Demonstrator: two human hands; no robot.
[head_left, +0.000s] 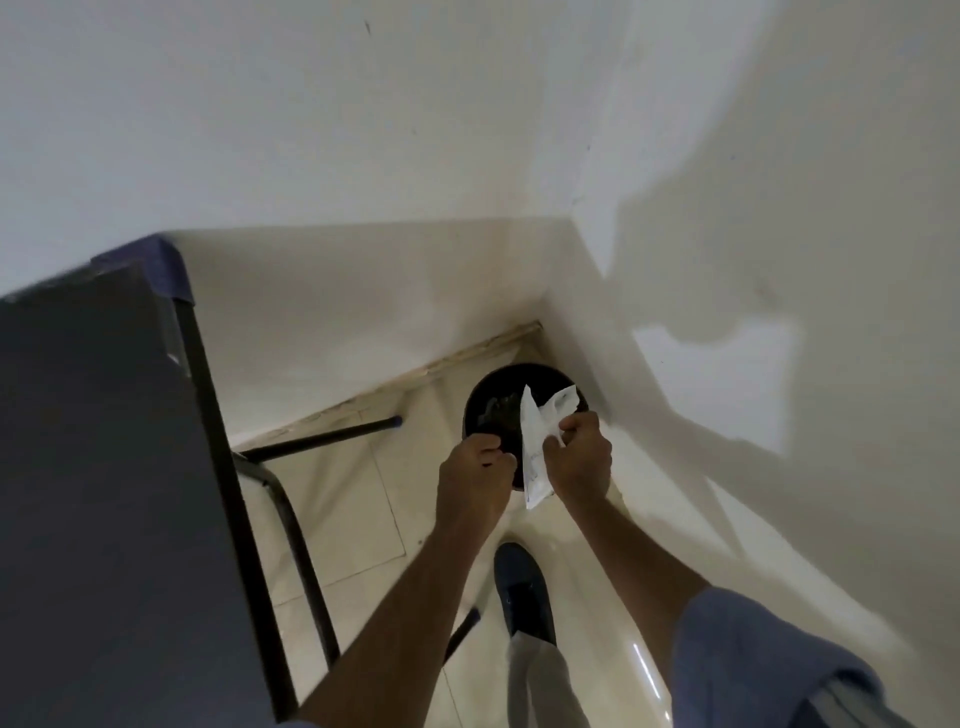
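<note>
A round black waste bin (491, 405) stands on the floor in the room's corner, with dark contents inside. My right hand (582, 457) grips a crumpled white sheet of paper (535, 457) directly above the bin's near rim. My left hand (475, 473) hovers just left of the paper, fingers curled; whether it pinches anything is hidden by the fingers.
A dark table (93, 467) with black metal legs (291, 525) fills the left side. White walls close in at the back and right. My foot in a dark shoe (522, 587) stands on the cream tiled floor (363, 519) behind the bin.
</note>
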